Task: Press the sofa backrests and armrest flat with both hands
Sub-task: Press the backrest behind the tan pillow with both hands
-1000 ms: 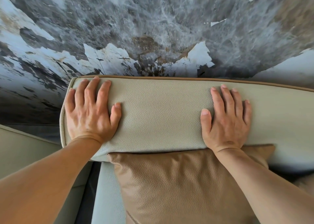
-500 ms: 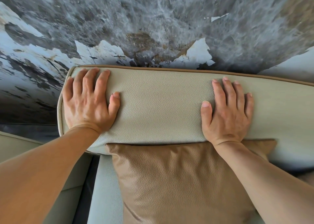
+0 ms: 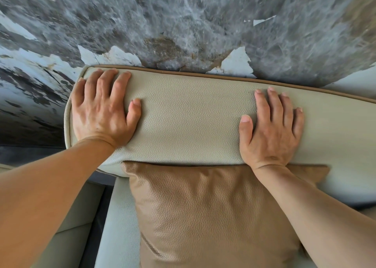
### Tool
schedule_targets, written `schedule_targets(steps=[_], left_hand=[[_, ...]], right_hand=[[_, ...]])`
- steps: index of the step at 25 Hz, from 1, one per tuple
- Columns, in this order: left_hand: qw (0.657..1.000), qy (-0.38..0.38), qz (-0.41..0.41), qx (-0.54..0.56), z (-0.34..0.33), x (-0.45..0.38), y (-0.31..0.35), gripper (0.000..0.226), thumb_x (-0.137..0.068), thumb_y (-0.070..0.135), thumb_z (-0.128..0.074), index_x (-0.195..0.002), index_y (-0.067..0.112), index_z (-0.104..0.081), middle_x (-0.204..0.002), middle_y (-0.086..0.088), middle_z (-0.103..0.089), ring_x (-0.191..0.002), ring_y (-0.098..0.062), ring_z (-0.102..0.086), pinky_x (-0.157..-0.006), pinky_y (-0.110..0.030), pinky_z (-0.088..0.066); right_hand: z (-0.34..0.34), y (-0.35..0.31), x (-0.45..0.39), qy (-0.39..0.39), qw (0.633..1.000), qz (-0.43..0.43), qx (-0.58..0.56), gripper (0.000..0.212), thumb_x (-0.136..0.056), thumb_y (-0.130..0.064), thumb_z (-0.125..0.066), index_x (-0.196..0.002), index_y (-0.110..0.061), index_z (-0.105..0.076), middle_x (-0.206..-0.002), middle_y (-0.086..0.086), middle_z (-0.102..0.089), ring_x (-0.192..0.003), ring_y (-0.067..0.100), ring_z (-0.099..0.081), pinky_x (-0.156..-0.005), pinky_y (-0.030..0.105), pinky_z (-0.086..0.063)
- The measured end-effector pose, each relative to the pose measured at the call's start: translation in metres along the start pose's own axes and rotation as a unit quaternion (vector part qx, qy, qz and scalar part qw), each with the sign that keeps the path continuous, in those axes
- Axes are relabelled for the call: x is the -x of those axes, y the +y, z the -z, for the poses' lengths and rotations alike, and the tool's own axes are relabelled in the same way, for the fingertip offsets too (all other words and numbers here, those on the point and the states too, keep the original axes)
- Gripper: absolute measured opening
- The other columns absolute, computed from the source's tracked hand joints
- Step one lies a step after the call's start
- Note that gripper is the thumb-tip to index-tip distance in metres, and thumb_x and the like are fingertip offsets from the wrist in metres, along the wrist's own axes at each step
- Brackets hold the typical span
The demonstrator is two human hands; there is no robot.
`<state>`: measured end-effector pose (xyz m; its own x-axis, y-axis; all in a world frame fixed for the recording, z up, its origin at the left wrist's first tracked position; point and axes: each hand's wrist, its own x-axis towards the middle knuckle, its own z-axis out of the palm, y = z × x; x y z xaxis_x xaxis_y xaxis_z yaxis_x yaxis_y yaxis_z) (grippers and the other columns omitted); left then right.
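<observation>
On the cream backrest (image 3: 191, 121), against the mottled grey wall (image 3: 183, 23): my left hand (image 3: 99, 113) flat near its left end, my right hand (image 3: 270, 129) flat further right, fingers (image 3: 272, 105) spread, gripping nothing. Below, touching the backrest: tan cushion (image 3: 213, 217) on the seat (image 3: 118, 227).

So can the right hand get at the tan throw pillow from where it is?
Probably yes: the right hand lies flat on the cream backrest, its wrist already over the tan throw pillow, with nothing between.
</observation>
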<state>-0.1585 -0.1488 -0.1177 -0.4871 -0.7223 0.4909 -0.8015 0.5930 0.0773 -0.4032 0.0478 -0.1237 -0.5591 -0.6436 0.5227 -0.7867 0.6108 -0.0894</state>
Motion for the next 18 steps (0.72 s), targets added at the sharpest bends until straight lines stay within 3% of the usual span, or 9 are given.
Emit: schedule_targets(steps=[18], left_hand=[[0.999,-0.047,0.001,0.007,0.0058,-0.0065,0.0031,0.062,-0.09,0.052,-0.03,-0.138,0.016,-0.043,-0.142,-0.013,-0.046,-0.134,-0.036,-0.036,-0.111,-0.054,-0.023]], right_hand=[[0.0011,-0.0029,-0.0028,-0.011,1.0,-0.013,0.021,0.06,-0.092,-0.049,-0.027,-0.144,-0.021,-0.04,-0.15,0.006,-0.041,-0.139,0.03,-0.032,-0.115,0.05,-0.014]])
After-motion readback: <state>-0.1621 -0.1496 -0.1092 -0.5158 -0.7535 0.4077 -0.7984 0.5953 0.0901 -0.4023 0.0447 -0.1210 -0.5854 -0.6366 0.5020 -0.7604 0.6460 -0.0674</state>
